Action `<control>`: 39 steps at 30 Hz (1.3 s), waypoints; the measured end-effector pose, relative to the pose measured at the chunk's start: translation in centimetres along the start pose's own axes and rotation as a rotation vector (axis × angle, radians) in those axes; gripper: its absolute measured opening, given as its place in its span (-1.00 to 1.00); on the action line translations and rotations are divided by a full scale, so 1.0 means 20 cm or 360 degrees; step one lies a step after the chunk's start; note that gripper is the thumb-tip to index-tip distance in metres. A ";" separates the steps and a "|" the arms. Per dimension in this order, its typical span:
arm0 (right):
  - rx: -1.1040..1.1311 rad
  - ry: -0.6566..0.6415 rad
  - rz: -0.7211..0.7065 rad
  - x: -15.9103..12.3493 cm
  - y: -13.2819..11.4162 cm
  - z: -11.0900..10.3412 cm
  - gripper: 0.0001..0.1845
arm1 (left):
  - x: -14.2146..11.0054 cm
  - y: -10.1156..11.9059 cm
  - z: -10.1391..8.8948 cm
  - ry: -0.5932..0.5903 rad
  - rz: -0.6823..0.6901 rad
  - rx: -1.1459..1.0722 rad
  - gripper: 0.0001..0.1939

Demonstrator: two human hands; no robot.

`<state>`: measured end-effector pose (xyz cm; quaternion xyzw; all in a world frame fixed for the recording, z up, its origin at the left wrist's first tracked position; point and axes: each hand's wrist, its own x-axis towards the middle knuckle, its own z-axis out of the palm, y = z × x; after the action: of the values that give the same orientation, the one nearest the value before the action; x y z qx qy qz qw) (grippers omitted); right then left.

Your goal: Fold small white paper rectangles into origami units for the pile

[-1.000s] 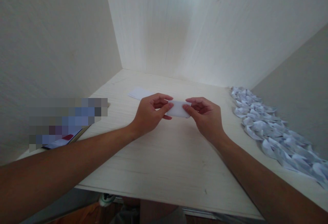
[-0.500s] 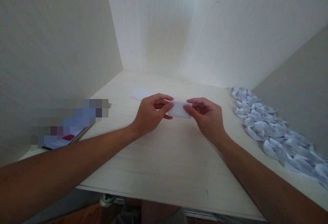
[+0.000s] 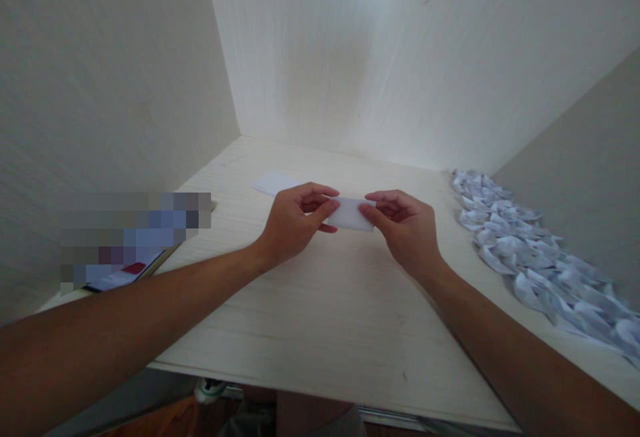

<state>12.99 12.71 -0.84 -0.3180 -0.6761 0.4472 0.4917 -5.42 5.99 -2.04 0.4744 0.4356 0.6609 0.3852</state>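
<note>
A small white rectangular piece of paper point(image 3: 351, 214) is held above the table between my two hands. My left hand point(image 3: 299, 218) pinches its left end, thumb on the near face and fingers behind. The right end is pinched the same way by my right hand point(image 3: 404, 227). Whether the paper is a single layer or folded I cannot tell. Behind my left hand lie some white paper sheets point(image 3: 273, 182), partly hidden by that hand.
Several rows of folded white paper pieces point(image 3: 515, 250) run along the right side of the pale table point(image 3: 320, 330). At the left stands a device with a blurred-out screen point(image 3: 150, 237). Pale walls point(image 3: 320, 57) enclose the back and both sides.
Both hands keep their pinch on the paper and have hardly moved. The view has shifted very slightly.
</note>
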 end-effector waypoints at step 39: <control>-0.0578 -0.0536 0.0039 0.00 -0.04 -0.02 -0.69 | -0.03 0.00 0.02 -0.0252 -0.0062 0.0234 -0.79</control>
<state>13.46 12.55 0.01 -0.3303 -0.8139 0.3710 0.3015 -4.94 5.44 -2.22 0.5435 0.4603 0.5800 0.3955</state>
